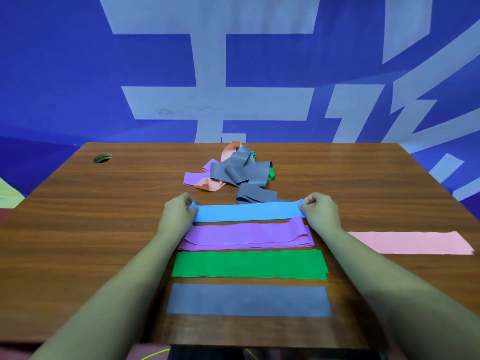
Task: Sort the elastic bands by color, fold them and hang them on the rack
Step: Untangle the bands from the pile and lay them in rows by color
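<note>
Blue band (249, 211): laid flat crosswise on the table, farthest row of the sorted column, just beyond the purple band; pinched at both short ends.
Left hand (179, 211): fingers curled, thumb and fingertips gripping the blue band's left end.
Right hand (320, 211): fingers curled likewise, gripping the blue band's right end.
Purple band (246, 236): flat, several layered edges showing, probably folded or stacked; between blue and green.
Green band (249, 263): flat, layered edges visible at the right end; between purple and grey.
Grey band (249, 300): flat, nearest row.
Pink band (410, 242): flat, set apart to the right, beside the right forearm.
Unsorted pile (233, 167): far centre of the table; grey, purple, salmon and green strips tangled together.
Loose grey strip (257, 196): roughly doubled over, between the pile and the blue band.
Rack: not in view.
Table (104, 229): wood grain, round cable hole (102, 157) at the far left.
Backdrop (52, 74): blue with large pale markings.
Progress: judged under way; five colour rows begun, the pile left to sort, folding only partly done, no hanging evident.
</note>
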Available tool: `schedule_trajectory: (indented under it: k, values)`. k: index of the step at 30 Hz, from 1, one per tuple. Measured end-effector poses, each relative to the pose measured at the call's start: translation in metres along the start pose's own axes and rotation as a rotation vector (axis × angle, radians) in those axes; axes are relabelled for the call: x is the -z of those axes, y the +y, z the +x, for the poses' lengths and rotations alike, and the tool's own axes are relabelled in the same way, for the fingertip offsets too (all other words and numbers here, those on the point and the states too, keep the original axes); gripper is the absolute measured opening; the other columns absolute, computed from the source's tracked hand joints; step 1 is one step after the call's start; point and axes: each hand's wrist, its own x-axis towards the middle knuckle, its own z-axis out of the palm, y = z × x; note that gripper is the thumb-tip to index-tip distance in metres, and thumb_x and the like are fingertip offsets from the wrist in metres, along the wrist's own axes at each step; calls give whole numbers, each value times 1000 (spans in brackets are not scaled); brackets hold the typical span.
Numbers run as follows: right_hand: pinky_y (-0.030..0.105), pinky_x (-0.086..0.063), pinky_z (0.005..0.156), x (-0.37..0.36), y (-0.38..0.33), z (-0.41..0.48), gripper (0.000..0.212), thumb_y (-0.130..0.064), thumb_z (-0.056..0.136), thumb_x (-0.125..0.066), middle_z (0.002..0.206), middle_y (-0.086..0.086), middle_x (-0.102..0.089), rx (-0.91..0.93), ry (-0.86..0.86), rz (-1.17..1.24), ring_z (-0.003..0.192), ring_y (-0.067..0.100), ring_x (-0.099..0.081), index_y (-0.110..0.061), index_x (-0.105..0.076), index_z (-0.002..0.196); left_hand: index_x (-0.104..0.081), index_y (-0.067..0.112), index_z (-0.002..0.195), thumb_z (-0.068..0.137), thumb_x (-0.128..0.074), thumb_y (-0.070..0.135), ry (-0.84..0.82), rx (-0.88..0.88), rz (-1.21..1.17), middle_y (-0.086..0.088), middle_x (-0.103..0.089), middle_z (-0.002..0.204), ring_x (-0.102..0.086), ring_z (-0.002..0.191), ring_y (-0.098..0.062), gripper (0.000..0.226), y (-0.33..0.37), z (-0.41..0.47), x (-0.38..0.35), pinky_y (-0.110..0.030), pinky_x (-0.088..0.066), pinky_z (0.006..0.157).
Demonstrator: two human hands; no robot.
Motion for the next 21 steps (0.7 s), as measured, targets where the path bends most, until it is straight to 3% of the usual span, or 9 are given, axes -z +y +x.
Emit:
schedule_trajectory:
  k: [3, 6, 10, 13, 18, 21]
  values:
    - [39, -55, 76, 0, -1, 3, 4, -22, 86, -65, 98, 5, -65, 63, 8, -101, 89, 23, -61, -19, -62, 87, -63, 15, 112, 81, -64, 12, 75, -124, 246, -14, -57, 106, -54, 100, -36, 31, 2, 0, -4, -41, -47, 84]
    - [42, -51, 90, 1, -12, 11, 26, -19, 85, -67, 114, 12, -56, 189, 36, -157, 102, 30, -59, -13, -65, 110, -67, 11, 108, 77, -66, 10, 170, -362, 381, -15, -58, 99, -54, 92, -38, 30, 22, 4, -4, -42, -45, 78]
    - [28, -42, 81, -4, -48, 17, 30, -27, 85, -73, 108, 7, -62, 378, -108, -107, 98, 24, -59, -12, -68, 109, -67, 19, 107, 91, -59, 26, -131, -638, 251, -4, -57, 103, -56, 98, -27, 19, 54, 3, -18, -39, -48, 83]
    - [30, -46, 81, -20, -64, 22, 34, -32, 82, -76, 105, 6, -70, 373, -263, -97, 98, 23, -63, -9, -70, 106, -66, 25, 117, 96, -50, 38, -310, -677, 264, -1, -55, 106, -53, 106, -22, 30, 55, 1, -38, -38, -45, 92]
    - [41, -47, 98, -42, -68, 37, 38, -34, 78, -78, 114, 0, -70, 349, -333, -144, 111, 23, -61, -17, -69, 111, -67, 30, 120, 91, -34, 54, -304, -683, 218, 6, -53, 107, -51, 107, -17, 50, 39, 5, -47, -42, -45, 94]
    - [46, -44, 100, -50, -66, 46, 40, -33, 76, -80, 115, -3, -67, 335, -318, -208, 114, 25, -57, -24, -66, 112, -67, 31, 121, 92, -36, 51, -303, -676, 192, 6, -53, 109, -50, 108, -16, 47, 36, 7, -49, -42, -45, 95]
